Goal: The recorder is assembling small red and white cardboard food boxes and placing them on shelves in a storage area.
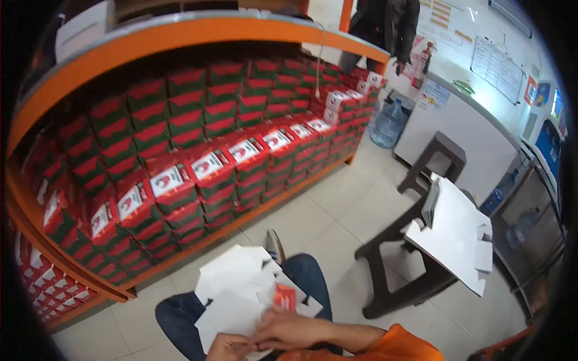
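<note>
- Left hand (232,346): low in view, fingers bent, beside the near edge of the white card; its grip looked partly curled, but whether it had hold of anything could not be told.
- Right hand (290,330): reached in from the right below an orange sleeve (403,344), its fingers close to the left hand. Fingers curled and blurred; how far its grip was closed, and on what, could not be told.
- Small red piece (285,296): just beyond the right hand, over the white card; whether held or lying loose was unclear.
- White card (224,310): flat, cut-out sheets overlapping across the lap, between the knees of the blue jeans (308,272).
- Shoe (274,244): on the tiled floor (328,210), past the far edge of the sheets.
- Dark stool (385,286): to the right, with a stack of white sheets (454,231) on top, some overhanging its edge.
- Second stool (444,151): behind the first, near a white bench (460,123).
- Orange shelf (241,31): ahead and to the left, filled with rows of red-and-green boxes (218,177).
- Water bottle (388,125): stood between shelf and bench.
</note>
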The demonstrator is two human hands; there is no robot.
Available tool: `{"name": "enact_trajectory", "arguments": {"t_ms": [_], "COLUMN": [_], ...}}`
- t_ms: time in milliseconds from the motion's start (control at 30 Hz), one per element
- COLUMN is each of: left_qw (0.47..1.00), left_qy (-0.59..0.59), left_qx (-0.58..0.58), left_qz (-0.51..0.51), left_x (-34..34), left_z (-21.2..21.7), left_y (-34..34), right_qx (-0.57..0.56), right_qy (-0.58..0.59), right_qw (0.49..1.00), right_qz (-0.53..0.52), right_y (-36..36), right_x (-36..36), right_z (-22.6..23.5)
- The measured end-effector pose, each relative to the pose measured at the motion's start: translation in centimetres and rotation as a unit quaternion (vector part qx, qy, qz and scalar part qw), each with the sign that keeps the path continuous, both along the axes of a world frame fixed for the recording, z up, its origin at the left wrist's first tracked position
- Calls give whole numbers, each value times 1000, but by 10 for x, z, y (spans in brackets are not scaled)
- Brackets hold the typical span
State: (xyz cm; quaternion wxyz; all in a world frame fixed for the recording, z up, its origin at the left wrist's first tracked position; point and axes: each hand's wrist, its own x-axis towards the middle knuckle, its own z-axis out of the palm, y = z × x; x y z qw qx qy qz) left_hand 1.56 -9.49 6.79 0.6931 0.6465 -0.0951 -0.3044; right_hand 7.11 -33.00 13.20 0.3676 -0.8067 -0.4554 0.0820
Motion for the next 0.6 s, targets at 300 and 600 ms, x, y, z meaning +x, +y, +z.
{"name": "enact_trajectory", "arguments": {"t_ms": [300,600], "left_qw": [926,920], "left_qy": [-31,-34], "left_qx": [-162,-135], "left_qz": [339,366], "left_x": [9,0], "left_z": [47,18], "left_y": [-28,-54], "right_qx": [124,-2], "right_qy": [-234,-277], "right_qw": [964,959], "right_qz": [-20,-65], "right_y": [-1,-5], "right_x": [-2,-6], "right_z": [5,14]}}
